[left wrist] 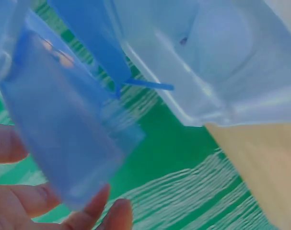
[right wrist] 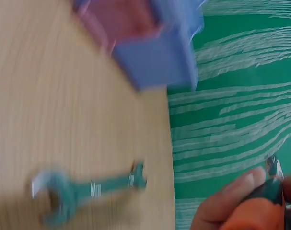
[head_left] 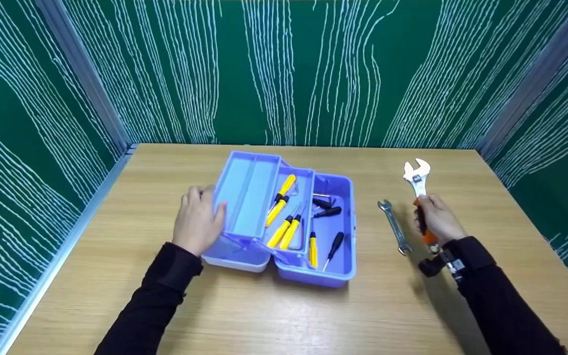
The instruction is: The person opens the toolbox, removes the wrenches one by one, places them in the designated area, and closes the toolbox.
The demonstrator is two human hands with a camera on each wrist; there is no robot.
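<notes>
A blue-purple toolbox [head_left: 313, 281] stands unfolded on the table, its stepped trays spread to the left. My left hand [head_left: 197, 222] grips the left edge of the top tray [head_left: 246, 192], thumb at the rim; the left wrist view shows the fingers [left wrist: 37, 199] about the translucent tray's end. My right hand [head_left: 440, 220] holds an adjustable wrench [head_left: 418, 178] by its orange and black handle, steel jaws pointing away from me. Just left of that hand, a double open-end wrench [head_left: 395, 228] lies on the table. It appears blurred in the right wrist view, below the toolbox.
Several yellow-handled screwdrivers [head_left: 284, 231] lie in the middle tray. Black-handled screwdrivers [head_left: 336, 245] and a yellow-handled one [head_left: 313, 249] lie in the toolbox's bottom. Green walls with white wavy lines [head_left: 269, 74] enclose the wooden table [head_left: 294, 320] at back and sides.
</notes>
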